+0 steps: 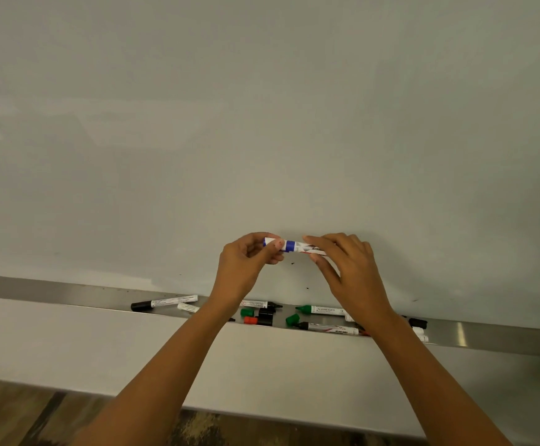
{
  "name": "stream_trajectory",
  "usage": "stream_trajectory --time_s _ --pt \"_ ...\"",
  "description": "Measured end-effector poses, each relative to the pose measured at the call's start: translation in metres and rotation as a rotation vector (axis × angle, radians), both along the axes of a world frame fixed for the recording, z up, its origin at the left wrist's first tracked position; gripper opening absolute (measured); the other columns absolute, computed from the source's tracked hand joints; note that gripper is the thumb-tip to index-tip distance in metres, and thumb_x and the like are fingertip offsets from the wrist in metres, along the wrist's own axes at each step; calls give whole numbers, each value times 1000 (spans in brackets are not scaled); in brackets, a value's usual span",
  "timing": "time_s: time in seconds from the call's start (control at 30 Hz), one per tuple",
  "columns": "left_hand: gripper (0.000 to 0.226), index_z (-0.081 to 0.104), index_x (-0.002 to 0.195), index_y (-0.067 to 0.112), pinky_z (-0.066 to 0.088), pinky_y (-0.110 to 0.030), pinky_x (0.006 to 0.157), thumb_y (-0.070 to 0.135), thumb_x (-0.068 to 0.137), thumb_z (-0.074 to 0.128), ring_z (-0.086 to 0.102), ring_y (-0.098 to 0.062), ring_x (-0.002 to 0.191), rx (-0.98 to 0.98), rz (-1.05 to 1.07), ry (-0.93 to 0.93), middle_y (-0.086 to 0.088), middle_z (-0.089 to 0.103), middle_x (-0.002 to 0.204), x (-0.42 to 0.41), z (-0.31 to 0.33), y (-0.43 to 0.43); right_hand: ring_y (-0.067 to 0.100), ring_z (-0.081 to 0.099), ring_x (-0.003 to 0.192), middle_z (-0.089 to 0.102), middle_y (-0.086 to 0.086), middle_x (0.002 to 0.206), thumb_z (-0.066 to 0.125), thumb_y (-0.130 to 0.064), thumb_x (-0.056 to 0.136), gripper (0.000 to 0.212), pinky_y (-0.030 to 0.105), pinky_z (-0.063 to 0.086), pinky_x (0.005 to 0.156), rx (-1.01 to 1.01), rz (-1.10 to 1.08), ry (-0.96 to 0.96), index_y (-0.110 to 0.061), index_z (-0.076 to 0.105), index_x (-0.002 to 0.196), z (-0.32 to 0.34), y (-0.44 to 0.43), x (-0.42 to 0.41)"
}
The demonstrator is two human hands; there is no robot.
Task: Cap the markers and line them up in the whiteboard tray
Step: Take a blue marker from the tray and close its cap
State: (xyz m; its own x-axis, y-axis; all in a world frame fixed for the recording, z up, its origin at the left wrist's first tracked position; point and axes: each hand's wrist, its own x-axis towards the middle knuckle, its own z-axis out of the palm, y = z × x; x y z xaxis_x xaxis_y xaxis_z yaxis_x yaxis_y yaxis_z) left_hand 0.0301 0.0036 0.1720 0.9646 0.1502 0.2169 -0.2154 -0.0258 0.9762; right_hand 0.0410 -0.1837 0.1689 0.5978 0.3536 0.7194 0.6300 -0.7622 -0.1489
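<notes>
Before the whiteboard (262, 107), with the tray (487, 333) lying at 6 o'clock, the left hand (243, 268) is pinching the blue cap (290, 245) and the right hand (349, 268) is gripping the barrel of the blue marker (305, 247), which is running 9 to 3 o'clock, that pinch hiding whether the cap is seated

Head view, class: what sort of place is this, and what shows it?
Probably a classroom or meeting room: a wide whiteboard, a metal tray under it strewn with markers and loose caps.
</notes>
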Motion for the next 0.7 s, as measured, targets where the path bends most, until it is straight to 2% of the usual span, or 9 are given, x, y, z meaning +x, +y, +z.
stream_trajectory --time_s 0.07,0.17,0.27,0.33,0.43,0.5,0.6,0.67,0.7 --pt "7 72 85 23 57 -16 69 20 80 67 71 -10 68 -20 -48 3 5 75 69 -1 3 2 24 61 79 69 6 94 57 -26 87 27 37 48 67 15 29 -9 -17 65 111 4 -3 0" --pt "13 72 80 25 56 -15 66 13 79 68 70 -10 66 -48 -74 -13 6 75 68 -2 2 5 18 62 73 72 1 89 55 -35 87 28 30 50 60 28 58 28 -22 66 109 9 -2 -2" --pt "14 72 81 24 55 -13 65 11 78 68 70 -9 65 -28 -87 -21 7 75 69 -3 1 7 10 58 64 73 -7 83 47 -46 87 30 25 47 49 50 31 108 -33 65 107 11 1 -4" --pt "12 70 86 22 55 -13 67 13 80 67 70 -9 67 40 -98 -13 6 75 70 -1 -1 10 8 57 63 73 -8 84 45 -50 88 30 27 48 50 53 27 192 -37 64 108 11 0 -4" --pt "13 69 96 19 49 -6 72 20 83 64 66 -9 77 380 -67 -48 3 72 83 1 -4 14 9 61 74 72 -12 93 47 -51 88 27 26 48 57 -6 -13 316 -40 61 108 7 3 -1" --pt "19 69 101 16 44 -2 74 20 84 64 60 -8 83 628 -28 -157 0 70 95 1 -6 16 10 62 81 71 -11 97 51 -47 88 25 28 51 62 -2 -12 366 -38 62 109 3 9 -1" --pt "26 67 109 11 46 -16 83 15 84 64 60 -15 91 793 -87 -291 -7 69 104 0 -8 16 14 62 87 70 -5 103 55 -38 89 24 34 54 71 89 54 435 -31 62 110 -5 18 -2" --pt "28 66 112 11 47 -27 86 12 84 63 61 -22 96 911 -90 -334 -11 69 106 1 -12 20 15 61 91 69 -2 106 56 -30 90 23 34 53 78 130 113 485 -26 62 112 -12 23 -2" --pt "28 66 112 10 46 -28 85 11 84 63 61 -24 96 963 -71 -354 -13 69 105 2 -16 24 16 60 93 68 -1 107 56 -26 91 24 33 52 81 131 132 510 -24 61 113 -16 24 -2"
